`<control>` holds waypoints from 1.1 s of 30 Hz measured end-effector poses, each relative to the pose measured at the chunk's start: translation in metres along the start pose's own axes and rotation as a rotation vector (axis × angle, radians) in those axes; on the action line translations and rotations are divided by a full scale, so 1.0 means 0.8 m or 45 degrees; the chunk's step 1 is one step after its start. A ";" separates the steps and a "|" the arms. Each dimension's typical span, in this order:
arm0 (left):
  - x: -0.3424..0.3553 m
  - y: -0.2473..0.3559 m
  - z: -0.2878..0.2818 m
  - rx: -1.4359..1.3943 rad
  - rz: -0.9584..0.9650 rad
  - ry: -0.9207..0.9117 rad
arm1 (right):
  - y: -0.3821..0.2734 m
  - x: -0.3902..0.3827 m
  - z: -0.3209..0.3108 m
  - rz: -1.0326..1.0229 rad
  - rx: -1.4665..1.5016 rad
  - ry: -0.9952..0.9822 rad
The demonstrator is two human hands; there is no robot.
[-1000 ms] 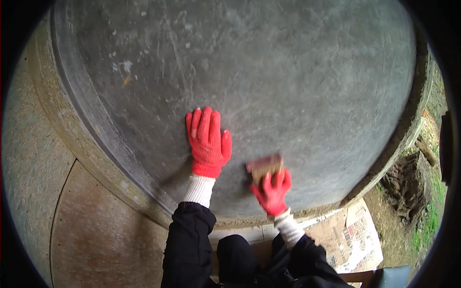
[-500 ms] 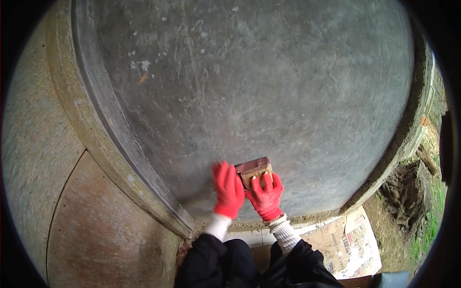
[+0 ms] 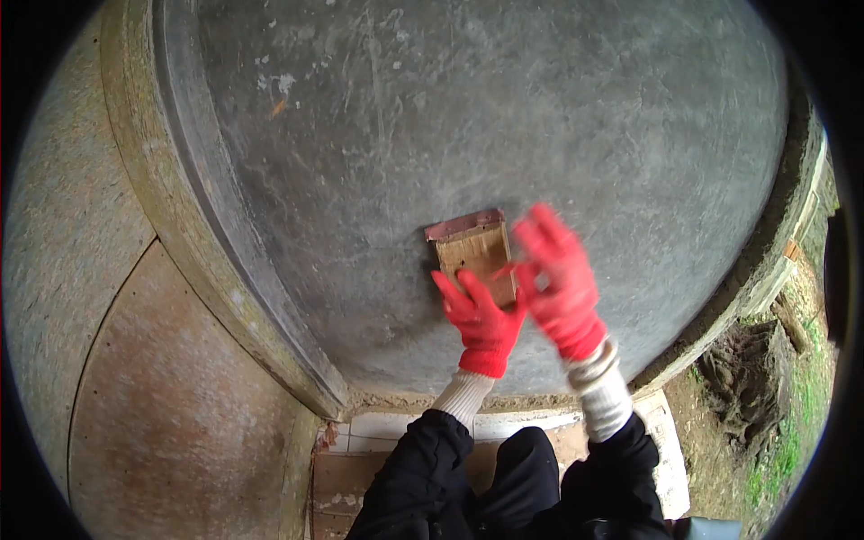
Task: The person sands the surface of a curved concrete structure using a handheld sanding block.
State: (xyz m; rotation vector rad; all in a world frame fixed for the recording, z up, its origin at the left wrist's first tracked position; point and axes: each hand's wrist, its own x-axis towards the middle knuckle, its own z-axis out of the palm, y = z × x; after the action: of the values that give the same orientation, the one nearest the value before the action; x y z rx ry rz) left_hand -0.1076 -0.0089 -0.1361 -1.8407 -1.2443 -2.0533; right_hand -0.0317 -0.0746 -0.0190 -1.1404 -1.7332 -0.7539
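Note:
A wooden sanding block (image 3: 477, 252), with dark reddish sandpaper folded over its far edge, lies on the grey smooth concrete slab (image 3: 558, 117). My left hand (image 3: 486, 328), in a red glove with a white knit cuff, grips the near end of the block, its fingers over the wood. To the block's right is my right hand (image 3: 562, 292), also red-gloved and blurred by motion. Its fingers are stretched out and it holds nothing that I can see; the thumb side is close to the block's right edge.
A raised concrete rim (image 3: 211, 211) borders the slab on the left, beside a brownish panel (image 3: 180, 387). White tiles (image 3: 373, 430) line the near edge. Printed paper (image 3: 668, 459) lies at the near right. Farther right are a tree stump (image 3: 742, 378) and grass (image 3: 783, 450).
The sanding block has moved away from me across the slab. My left hand has shifted onto its near end, while my right hand has come off the block to its right side.

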 end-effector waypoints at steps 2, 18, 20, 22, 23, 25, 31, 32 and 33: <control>0.049 0.017 -0.004 0.069 0.072 0.144 | 0.031 0.046 -0.033 -0.029 -0.125 0.263; -0.112 -0.066 -0.004 0.174 0.335 -0.063 | 0.129 0.123 -0.029 -0.275 -0.552 0.552; -0.009 -0.029 -0.007 0.133 0.338 -0.018 | 0.135 0.118 -0.035 -0.278 -0.569 0.540; 0.112 0.020 -0.025 0.204 0.271 0.042 | 0.141 0.117 -0.033 -0.283 -0.578 0.521; 0.177 0.030 -0.050 0.229 0.277 0.133 | 0.126 0.128 -0.030 -0.286 -0.548 0.539; 0.211 0.037 -0.059 0.246 0.302 0.214 | 0.124 0.127 -0.033 -0.243 -0.561 0.525; -0.019 -0.061 -0.023 0.085 0.298 0.110 | 0.126 0.122 -0.038 -0.206 -0.594 0.516; -0.062 -0.080 -0.033 0.099 0.236 0.001 | 0.124 0.123 -0.030 -0.219 -0.570 0.532; -0.082 -0.090 -0.040 0.098 0.167 -0.109 | 0.121 0.122 -0.029 -0.223 -0.559 0.545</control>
State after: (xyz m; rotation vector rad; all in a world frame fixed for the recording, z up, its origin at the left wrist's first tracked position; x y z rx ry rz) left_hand -0.1573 -0.0095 -0.2254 -1.9383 -1.1703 -1.8524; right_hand 0.0488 -0.0201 0.0811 -1.0155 -1.3482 -1.4261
